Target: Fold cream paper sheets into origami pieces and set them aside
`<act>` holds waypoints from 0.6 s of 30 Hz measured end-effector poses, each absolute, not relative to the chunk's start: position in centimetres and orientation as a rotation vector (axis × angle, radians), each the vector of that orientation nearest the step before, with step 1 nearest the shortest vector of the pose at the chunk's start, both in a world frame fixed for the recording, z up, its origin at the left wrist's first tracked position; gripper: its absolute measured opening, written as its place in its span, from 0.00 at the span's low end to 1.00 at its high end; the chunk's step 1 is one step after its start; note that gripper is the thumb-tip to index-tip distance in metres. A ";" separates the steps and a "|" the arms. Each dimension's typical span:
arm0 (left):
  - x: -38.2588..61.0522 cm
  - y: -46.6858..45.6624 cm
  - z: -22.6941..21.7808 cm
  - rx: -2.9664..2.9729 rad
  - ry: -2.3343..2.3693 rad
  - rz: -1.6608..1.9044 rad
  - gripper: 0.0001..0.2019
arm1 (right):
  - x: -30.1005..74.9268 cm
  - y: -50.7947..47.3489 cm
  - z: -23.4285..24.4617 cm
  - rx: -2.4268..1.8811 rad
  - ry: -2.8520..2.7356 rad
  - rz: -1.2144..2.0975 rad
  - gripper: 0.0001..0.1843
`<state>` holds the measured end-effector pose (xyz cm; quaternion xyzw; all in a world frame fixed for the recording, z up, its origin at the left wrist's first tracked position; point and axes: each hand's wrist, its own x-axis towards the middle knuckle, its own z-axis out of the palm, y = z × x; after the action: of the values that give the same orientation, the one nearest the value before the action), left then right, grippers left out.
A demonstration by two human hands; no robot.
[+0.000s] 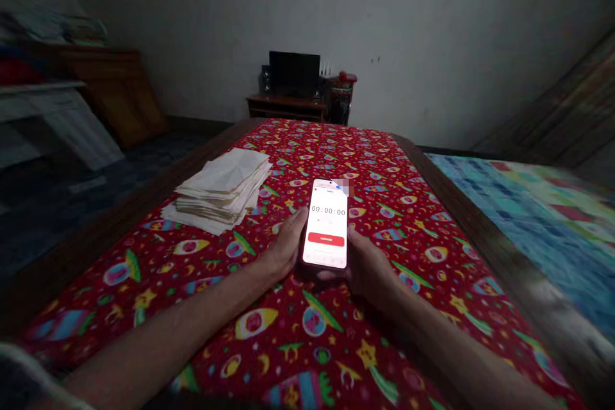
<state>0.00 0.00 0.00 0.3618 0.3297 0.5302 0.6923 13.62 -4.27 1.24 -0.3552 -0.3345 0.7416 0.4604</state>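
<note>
A lit phone (327, 224) shows a timer reading 00:00:00 and a red button. My left hand (283, 250) cups its left edge and my right hand (368, 269) wraps its right edge and bottom; both hold it just above a bed covered in a red patterned sheet (269, 327). A stack of folded pale papers or cloths (221, 195) lies on the sheet to the left of the phone, a short way from my left hand.
The bed has a dark wooden frame (471, 211). A blue patterned mat (542, 224) lies on the right. At the far wall stands a low table with a dark monitor (294, 73) and speakers. Furniture and bedding (62, 109) sit at the left.
</note>
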 end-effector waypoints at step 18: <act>0.1 -0.1 0.0 0.760 0.693 1.228 0.21 | 13.7 -4.3 1.2 -0.915 -0.778 1.801 0.21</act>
<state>0.09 -0.13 0.03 0.3406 0.3107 0.5505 0.6960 13.66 -4.35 1.25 -0.3734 -0.3172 0.7348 0.4691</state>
